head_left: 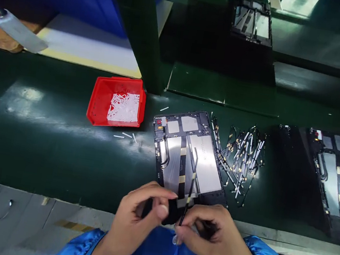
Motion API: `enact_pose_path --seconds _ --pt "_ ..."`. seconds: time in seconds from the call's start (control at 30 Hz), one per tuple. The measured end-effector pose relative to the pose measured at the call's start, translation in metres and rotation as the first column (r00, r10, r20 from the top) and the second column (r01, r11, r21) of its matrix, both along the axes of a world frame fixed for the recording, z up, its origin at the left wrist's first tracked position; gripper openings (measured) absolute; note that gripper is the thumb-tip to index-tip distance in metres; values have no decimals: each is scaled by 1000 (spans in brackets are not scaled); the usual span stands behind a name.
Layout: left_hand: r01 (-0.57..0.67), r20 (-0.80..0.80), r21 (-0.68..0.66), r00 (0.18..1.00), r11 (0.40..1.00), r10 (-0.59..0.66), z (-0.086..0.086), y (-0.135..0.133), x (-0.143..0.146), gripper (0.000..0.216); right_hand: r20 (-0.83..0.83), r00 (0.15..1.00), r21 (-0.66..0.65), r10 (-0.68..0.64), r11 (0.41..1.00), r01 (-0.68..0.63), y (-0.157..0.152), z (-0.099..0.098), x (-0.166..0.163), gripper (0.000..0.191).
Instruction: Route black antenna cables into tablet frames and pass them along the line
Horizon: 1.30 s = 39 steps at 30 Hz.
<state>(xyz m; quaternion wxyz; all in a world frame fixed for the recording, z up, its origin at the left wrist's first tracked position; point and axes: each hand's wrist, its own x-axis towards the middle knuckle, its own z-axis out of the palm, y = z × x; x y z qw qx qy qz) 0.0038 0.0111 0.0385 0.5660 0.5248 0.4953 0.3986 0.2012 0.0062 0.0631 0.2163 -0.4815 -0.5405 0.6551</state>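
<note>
An opened tablet [185,155] lies face down on the dark green belt [44,143], its silver shields and black flex strips showing. My left hand [139,214] is closed over the tablet's near edge, fingers curled on its lower left corner. My right hand [212,234] pinches a thin black cable [192,177] with gold marks; the cable rises from my fingers and arcs over the tablet's middle. Both wrists wear blue sleeves. A loose pile of the same thin cables [241,158] lies just right of the tablet.
A red bin [100,101] holding white strips sits to the left, with a few strips loose beside it. A second opened tablet [337,176] lies at far right, a third [251,20] on the far belt. A dark green post [139,30] stands behind.
</note>
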Motion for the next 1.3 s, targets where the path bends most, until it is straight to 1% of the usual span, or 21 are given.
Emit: enact_pose_path --seconds 0.07,0.13,0.17,0.23,0.27,0.33,0.4,0.47,0.53,0.6,0.67,0.77,0.87,0.97,1.03,1.1,1.13,1.2,1.23,1.27,1.3 --pt "-56 -106 -82 993 995 47 -8 -13 -17 17 62 992 92 -108 991 102 3 0 -2 10" --pt "-68 -180 -209 983 976 30 -15 -29 -30 17 101 972 197 -210 962 188 5 -3 -5 8" --pt "-46 -183 -271 983 961 -4 -17 -37 -33 19 112 964 245 -240 947 207 5 -6 -7 7" --pt "5 -153 -371 986 929 -67 -19 -53 -33 26 126 957 342 -262 917 206 5 -16 -12 5" --pt "11 -141 -405 987 914 -75 -18 -59 -29 30 131 955 395 -266 898 196 4 -22 -15 5" --pt "-26 -144 -450 989 893 -44 -14 -68 -19 38 139 950 500 -281 848 178 2 -34 -21 9" --pt "-78 -160 -480 987 874 1 -11 -73 -9 47 138 946 558 -295 812 172 0 -44 -25 12" --pt "-80 -135 -489 991 869 15 -11 -76 -2 54 135 944 560 -301 809 178 -2 -50 -27 12" --pt "-82 -78 -473 996 877 51 -15 -77 0 60 136 948 537 -288 825 174 -2 -51 -27 12" --pt "-107 -20 -471 994 876 111 -20 -77 0 59 129 953 529 -274 832 168 -1 -50 -26 14" --pt "-133 3 -491 988 861 155 -23 -76 -1 56 105 957 537 -271 826 174 0 -48 -25 18" --pt "-130 -23 -504 990 854 136 -18 -75 1 53 112 961 522 -253 838 159 2 -47 -25 19" --pt "-100 -55 -488 995 867 84 -10 -77 6 55 144 962 515 -234 847 129 2 -47 -25 13" --pt "-101 -62 -460 995 882 81 -12 -81 8 60 135 960 524 -246 840 142 1 -48 -25 13" --pt "-104 0 -474 993 874 118 -20 -82 6 60 143 958 515 -248 845 142 0 -47 -25 12" --pt "-98 145 -523 969 846 202 -30 -79 0 52 160 956 506 -245 852 133 0 -46 -25 11" --pt "-93 224 -554 940 827 256 -33 -77 -3 45 173 955 498 -239 858 124 1 -44 -25 10" --pt "-90 330 -614 873 784 359 -35 -69 -9 34 214 957 466 -197 881 77 3 -38 -25 9" --pt "-95 349 -630 852 771 390 -34 -65 -11 33 250 956 441 -154 897 29 5 -34 -26 9" --pt "-103 345 -631 850 769 398 -33 -61 -12 33 298 949 410 -101 912 -31 7 -30 -27 10" --pt "-110 321 -618 869 778 378 -31 -58 -13 31 351 935 376 -46 922 -95 9 -26 -28 11"
